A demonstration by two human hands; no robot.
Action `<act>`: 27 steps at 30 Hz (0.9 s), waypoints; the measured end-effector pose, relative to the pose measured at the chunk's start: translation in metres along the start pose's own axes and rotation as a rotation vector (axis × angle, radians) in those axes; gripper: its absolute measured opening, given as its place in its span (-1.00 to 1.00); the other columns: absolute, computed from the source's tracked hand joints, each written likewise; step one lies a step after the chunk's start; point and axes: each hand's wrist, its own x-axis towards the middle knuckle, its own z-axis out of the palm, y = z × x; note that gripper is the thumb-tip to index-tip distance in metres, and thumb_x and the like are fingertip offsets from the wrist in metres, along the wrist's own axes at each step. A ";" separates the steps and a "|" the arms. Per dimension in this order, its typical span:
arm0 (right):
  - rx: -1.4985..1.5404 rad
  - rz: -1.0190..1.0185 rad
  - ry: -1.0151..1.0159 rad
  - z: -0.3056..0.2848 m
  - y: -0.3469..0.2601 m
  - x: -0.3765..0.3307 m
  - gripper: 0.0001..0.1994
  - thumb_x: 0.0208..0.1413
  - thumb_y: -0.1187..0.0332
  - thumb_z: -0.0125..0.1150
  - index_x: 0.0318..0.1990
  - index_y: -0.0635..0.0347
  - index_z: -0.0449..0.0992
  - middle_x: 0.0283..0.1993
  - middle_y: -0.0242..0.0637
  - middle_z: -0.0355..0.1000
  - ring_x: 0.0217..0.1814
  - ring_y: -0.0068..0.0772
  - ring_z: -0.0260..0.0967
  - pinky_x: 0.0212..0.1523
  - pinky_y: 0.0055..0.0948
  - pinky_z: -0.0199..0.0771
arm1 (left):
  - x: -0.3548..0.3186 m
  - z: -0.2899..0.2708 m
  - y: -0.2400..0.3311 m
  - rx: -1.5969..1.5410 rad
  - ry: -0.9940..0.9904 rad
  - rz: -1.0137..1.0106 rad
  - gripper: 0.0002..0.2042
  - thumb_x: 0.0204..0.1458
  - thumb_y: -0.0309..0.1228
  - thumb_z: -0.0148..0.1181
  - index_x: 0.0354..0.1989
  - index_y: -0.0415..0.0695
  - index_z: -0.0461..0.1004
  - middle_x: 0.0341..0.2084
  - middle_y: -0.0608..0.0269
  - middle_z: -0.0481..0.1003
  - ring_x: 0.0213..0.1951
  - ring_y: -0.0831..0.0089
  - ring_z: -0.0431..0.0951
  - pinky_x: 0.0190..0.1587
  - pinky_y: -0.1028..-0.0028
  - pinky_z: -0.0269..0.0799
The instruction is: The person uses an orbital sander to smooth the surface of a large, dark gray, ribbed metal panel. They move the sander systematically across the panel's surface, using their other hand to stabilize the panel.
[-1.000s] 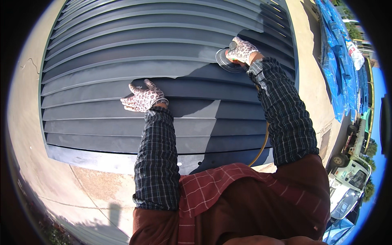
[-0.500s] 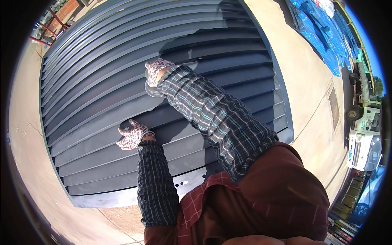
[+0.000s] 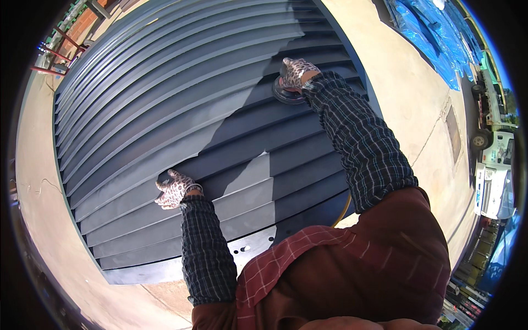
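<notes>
Head view, looking down: a large dark gray slatted panel lies on pale ground before the person. The right hand, in a spotted glove, is closed around a round sander, whose disc sits on shaded slats toward the panel's right side. The left hand, gloved alike, is spread over slats at the lower left, thumb apart from the fingers, well apart from the sander. A yellow hose shows below the right forearm's plaid sleeve. Blue sheeting and a white truck stand off to the right.
</notes>
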 end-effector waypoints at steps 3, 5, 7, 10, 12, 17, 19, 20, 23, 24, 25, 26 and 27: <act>0.063 0.126 -0.050 -0.018 0.044 -0.003 -0.15 -0.01 0.13 0.50 0.46 0.04 0.27 0.39 -0.08 0.39 0.39 -0.03 0.39 0.37 -0.24 0.42 | 0.002 0.003 -0.003 -0.028 0.017 -0.002 -0.33 0.20 0.19 0.15 0.39 0.09 0.35 0.42 -0.47 0.05 0.47 -0.16 0.10 0.49 -0.02 -0.07; 0.047 0.187 -0.010 -0.021 0.072 -0.003 -0.13 -0.01 0.13 0.50 0.48 0.06 0.25 0.42 -0.05 0.36 0.42 -0.02 0.36 0.40 -0.24 0.39 | 0.000 -0.003 -0.001 -0.056 -0.007 -0.007 -0.35 0.19 0.19 0.17 0.37 0.10 0.37 0.42 -0.44 0.07 0.45 -0.16 0.12 0.48 -0.01 -0.04; 0.034 0.234 0.029 -0.021 0.102 0.004 -0.11 -0.02 0.12 0.51 0.48 0.09 0.23 0.43 -0.02 0.34 0.44 -0.01 0.33 0.42 -0.25 0.36 | -0.002 -0.005 0.001 -0.055 0.003 -0.008 -0.36 0.18 0.17 0.20 0.35 0.12 0.39 0.41 -0.41 0.09 0.44 -0.14 0.14 0.47 0.00 0.01; 0.019 0.260 0.029 -0.026 0.134 0.009 -0.08 -0.01 0.11 0.51 0.50 0.13 0.19 0.47 -0.02 0.28 0.48 -0.02 0.29 0.46 -0.26 0.31 | 0.000 -0.006 0.000 -0.055 0.012 -0.015 -0.37 0.18 0.15 0.22 0.36 0.10 0.38 0.41 -0.39 0.09 0.44 -0.13 0.15 0.45 0.01 0.05; 0.014 0.299 0.025 -0.027 0.149 0.009 -0.08 0.00 0.11 0.51 0.51 0.14 0.18 0.49 -0.04 0.27 0.50 -0.03 0.27 0.47 -0.26 0.29 | -0.001 -0.007 0.000 -0.035 0.013 -0.021 -0.36 0.19 0.14 0.21 0.36 0.09 0.38 0.41 -0.37 0.09 0.43 -0.11 0.16 0.44 0.02 0.06; 0.047 0.398 0.051 -0.029 0.182 0.012 -0.06 0.04 0.08 0.48 0.53 0.12 0.13 0.49 -0.06 0.26 0.51 -0.02 0.24 0.47 -0.23 0.30 | -0.003 -0.011 0.002 -0.022 0.005 -0.012 -0.37 0.21 0.14 0.20 0.36 0.08 0.36 0.39 -0.34 0.12 0.39 -0.08 0.20 0.43 0.04 0.09; 0.030 0.392 0.047 -0.031 0.191 0.013 -0.07 0.04 0.08 0.49 0.53 0.09 0.13 0.47 -0.06 0.29 0.49 -0.02 0.27 0.46 -0.22 0.31 | -0.003 -0.010 0.002 -0.041 0.007 -0.007 -0.39 0.20 0.12 0.22 0.35 0.09 0.38 0.39 -0.34 0.12 0.38 -0.08 0.21 0.42 0.04 0.10; 0.019 0.402 0.049 -0.030 0.194 0.013 -0.07 0.04 0.08 0.49 0.53 0.08 0.14 0.47 -0.06 0.30 0.49 -0.02 0.28 0.46 -0.22 0.31 | -0.003 -0.010 0.002 -0.050 0.007 -0.005 -0.40 0.20 0.11 0.22 0.34 0.10 0.38 0.39 -0.33 0.13 0.38 -0.09 0.22 0.42 0.03 0.10; 0.087 0.351 0.046 -0.026 0.181 0.010 -0.08 0.02 0.06 0.50 0.52 0.05 0.16 0.46 -0.06 0.31 0.48 -0.02 0.28 0.46 -0.23 0.30 | -0.001 -0.012 0.002 -0.035 0.026 -0.021 -0.42 0.19 0.08 0.25 0.32 0.11 0.41 0.39 -0.35 0.11 0.38 -0.09 0.21 0.41 0.03 0.11; 0.125 0.320 0.042 -0.024 0.172 0.008 -0.07 0.02 0.05 0.50 0.52 0.04 0.17 0.45 -0.06 0.32 0.48 -0.03 0.28 0.47 -0.23 0.29 | -0.003 -0.012 0.002 -0.057 0.044 -0.025 -0.44 0.18 0.06 0.26 0.30 0.11 0.43 0.38 -0.36 0.11 0.38 -0.10 0.20 0.40 0.03 0.11; 0.084 0.277 0.054 -0.022 0.161 0.007 -0.09 0.02 0.06 0.50 0.51 0.04 0.19 0.45 -0.05 0.31 0.48 -0.01 0.28 0.46 -0.20 0.31 | -0.004 -0.013 0.003 -0.072 0.036 -0.017 -0.44 0.18 0.06 0.26 0.30 0.10 0.42 0.38 -0.36 0.11 0.38 -0.12 0.20 0.41 0.02 0.09; 0.042 0.232 0.066 -0.020 0.149 0.008 -0.12 0.02 0.07 0.49 0.49 0.04 0.21 0.45 -0.04 0.31 0.48 0.01 0.29 0.45 -0.18 0.33 | -0.005 -0.014 0.004 -0.085 0.029 -0.009 -0.44 0.18 0.05 0.26 0.30 0.09 0.42 0.38 -0.37 0.11 0.38 -0.13 0.19 0.42 0.01 0.07; 0.000 0.185 0.077 -0.017 0.135 0.009 -0.14 0.02 0.07 0.49 0.48 0.03 0.23 0.45 -0.02 0.31 0.47 0.03 0.29 0.44 -0.15 0.35 | -0.005 -0.016 0.004 -0.099 0.023 -0.003 -0.44 0.18 0.04 0.26 0.30 0.08 0.42 0.38 -0.37 0.11 0.38 -0.14 0.18 0.43 0.01 0.05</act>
